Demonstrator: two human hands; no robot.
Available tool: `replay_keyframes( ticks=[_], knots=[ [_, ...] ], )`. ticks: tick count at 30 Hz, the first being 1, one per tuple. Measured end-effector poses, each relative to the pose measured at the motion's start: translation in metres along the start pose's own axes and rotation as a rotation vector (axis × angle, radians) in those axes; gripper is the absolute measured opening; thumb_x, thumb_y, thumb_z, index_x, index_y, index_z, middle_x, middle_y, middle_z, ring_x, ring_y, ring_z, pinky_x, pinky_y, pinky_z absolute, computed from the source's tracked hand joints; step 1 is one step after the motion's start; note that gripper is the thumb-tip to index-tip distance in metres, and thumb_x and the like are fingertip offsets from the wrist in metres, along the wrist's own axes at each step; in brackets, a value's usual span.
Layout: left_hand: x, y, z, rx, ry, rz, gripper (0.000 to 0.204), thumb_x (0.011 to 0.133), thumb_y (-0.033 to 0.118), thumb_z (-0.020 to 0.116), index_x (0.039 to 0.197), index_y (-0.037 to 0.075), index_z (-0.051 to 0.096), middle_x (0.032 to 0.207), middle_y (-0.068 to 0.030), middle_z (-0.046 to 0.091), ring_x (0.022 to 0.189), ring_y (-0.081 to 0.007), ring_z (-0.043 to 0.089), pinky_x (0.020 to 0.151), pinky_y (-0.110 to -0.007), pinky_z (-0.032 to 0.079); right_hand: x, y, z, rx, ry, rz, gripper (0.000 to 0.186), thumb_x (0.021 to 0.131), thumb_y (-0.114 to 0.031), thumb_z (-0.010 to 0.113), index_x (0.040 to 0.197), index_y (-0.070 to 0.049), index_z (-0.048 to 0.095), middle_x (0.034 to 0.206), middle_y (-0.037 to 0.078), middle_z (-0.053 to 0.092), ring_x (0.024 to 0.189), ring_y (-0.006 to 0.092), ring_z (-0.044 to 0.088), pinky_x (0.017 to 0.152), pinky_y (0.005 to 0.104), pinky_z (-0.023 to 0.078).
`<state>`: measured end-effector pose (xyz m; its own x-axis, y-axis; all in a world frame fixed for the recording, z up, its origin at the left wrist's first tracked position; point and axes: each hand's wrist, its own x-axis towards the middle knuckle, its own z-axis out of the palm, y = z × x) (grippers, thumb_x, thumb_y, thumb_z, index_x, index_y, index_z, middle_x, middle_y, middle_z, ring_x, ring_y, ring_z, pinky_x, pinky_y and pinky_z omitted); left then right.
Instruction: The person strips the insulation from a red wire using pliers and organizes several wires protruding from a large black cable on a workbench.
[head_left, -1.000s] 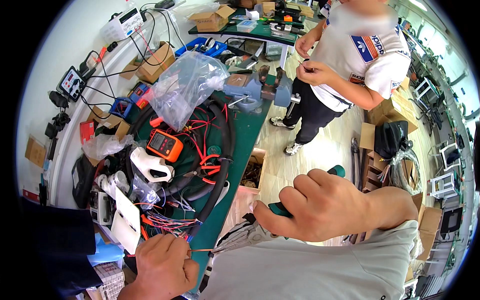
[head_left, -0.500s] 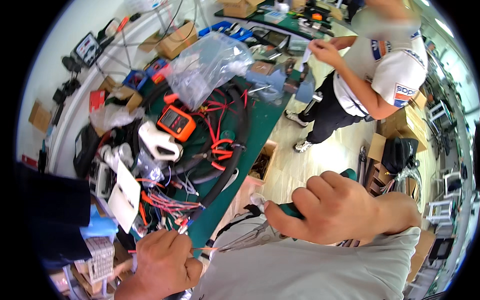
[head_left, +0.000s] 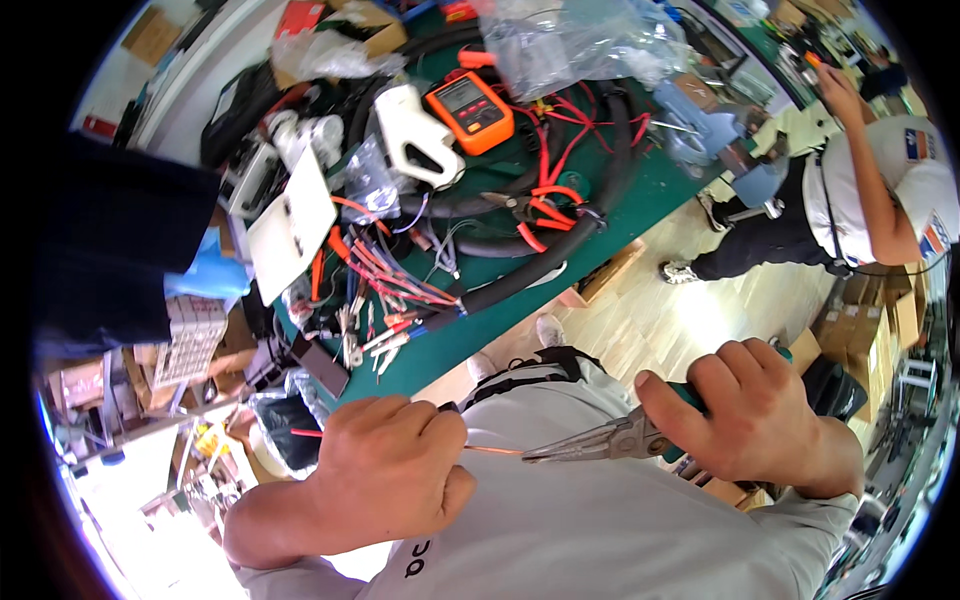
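My left hand (head_left: 385,475) is closed in a fist around a thin red wire (head_left: 306,433). One red end pokes out on the left of the fist, and a bare copper-coloured length (head_left: 494,450) comes out on the right. Long-nose pliers (head_left: 612,438) with green handles are gripped in my right hand (head_left: 742,412). Their jaws point left and their tip meets the copper end, so the strand runs straight between fist and tip. Both hands are in front of my grey shirt, apart from the table.
On the green table (head_left: 420,368) ahead lie a thick black cable loop, an orange meter (head_left: 470,110), a white handled tool (head_left: 412,135), red-handled pliers (head_left: 520,207) and a bundle of wires (head_left: 385,272). A co-worker (head_left: 870,190) stands at the far right. Cardboard boxes (head_left: 850,325) are behind my right hand.
The view has shifted, so the table and co-worker sit higher and farther right in it. Both hands appear farther right, still holding the wire and the pliers, with the copper strand between them.
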<state>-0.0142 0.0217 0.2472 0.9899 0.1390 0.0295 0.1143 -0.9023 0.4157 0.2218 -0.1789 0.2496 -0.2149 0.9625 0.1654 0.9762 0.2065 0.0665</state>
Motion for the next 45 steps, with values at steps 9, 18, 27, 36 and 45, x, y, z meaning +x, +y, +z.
replay_keyframes(
  ticks=[9,18,27,36,45],
  knots=[
    [-0.042,0.009,0.008,-0.006,0.035,-0.188,0.019,0.059,0.011,0.062,0.06,0.007,0.044,0.054,-0.0052,0.042,0.045,-0.0223,0.043,0.041,-0.036,0.035,0.034,0.004,0.009,0.081,-0.05,-0.204,0.034,0.074,-0.013,0.061,0.107,-0.014,0.062,0.065,0.0,0.03,0.053,0.0143,0.036,0.045,0.028,0.028],
    [-0.094,0.018,0.015,-0.052,0.115,-0.369,0.018,0.06,0.012,0.063,0.062,0.006,0.046,0.055,-0.0064,0.044,0.047,-0.0239,0.045,0.044,-0.037,0.038,0.076,-0.011,0.014,0.095,-0.026,-0.4,0.035,0.075,-0.014,0.061,0.111,-0.014,0.061,0.067,0.001,0.031,0.054,0.0156,0.038,0.045,0.0294,0.029],
    [-0.124,0.019,0.013,0.004,0.165,-0.443,0.017,0.061,0.013,0.062,0.063,0.007,0.046,0.057,-0.0057,0.044,0.048,-0.0234,0.047,0.046,-0.036,0.039,0.106,-0.03,0.006,0.063,-0.056,-0.512,0.036,0.076,-0.015,0.061,0.112,-0.013,0.061,0.069,0.001,0.032,0.056,0.0157,0.04,0.047,0.0293,0.033],
    [-0.135,-0.007,0.02,-0.042,0.216,-0.36,0.019,0.062,0.015,0.062,0.062,0.007,0.044,0.056,-0.0058,0.043,0.048,-0.0244,0.046,0.045,-0.037,0.039,0.11,-0.048,0.006,0.015,-0.076,-0.459,0.035,0.077,-0.015,0.06,0.112,-0.012,0.062,0.069,0.002,0.032,0.056,0.016,0.04,0.047,0.0297,0.033],
    [-0.148,-0.084,-0.03,-0.032,0.726,-0.513,0.03,0.092,0.015,0.054,0.114,-0.003,0.063,0.105,-0.0183,0.068,0.089,-0.0261,0.067,0.08,-0.034,0.05,0.079,-0.039,0.01,0.087,-0.135,0.074,0.046,0.07,-0.006,0.063,0.115,-0.005,0.058,0.075,0.011,0.042,0.063,0.0295,0.048,0.055,0.0407,0.04]
  ],
)
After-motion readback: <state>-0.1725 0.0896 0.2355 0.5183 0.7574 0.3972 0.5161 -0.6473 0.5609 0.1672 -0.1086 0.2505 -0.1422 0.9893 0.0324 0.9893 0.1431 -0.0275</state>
